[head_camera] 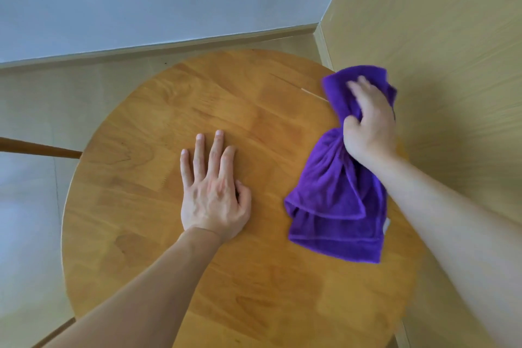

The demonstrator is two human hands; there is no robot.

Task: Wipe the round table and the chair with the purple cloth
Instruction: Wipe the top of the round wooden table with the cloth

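Both hands are on the round wooden table (pixel 158 110). Left hand (pixel 213 192) lies flat near its centre, fingers straight, grasping nothing. Right hand (pixel 368 124), at about two o'clock by the table's edge, grips the bunched purple cloth (pixel 336 200), whose loose end trails toward four o'clock. At nine o'clock a wooden rail (pixel 36 147) juts from under the tabletop; whether it belongs to the chair cannot be told.

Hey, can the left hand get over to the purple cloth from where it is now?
Probably yes. The left hand lies flat on the round table, with only bare wood between it and the purple cloth.
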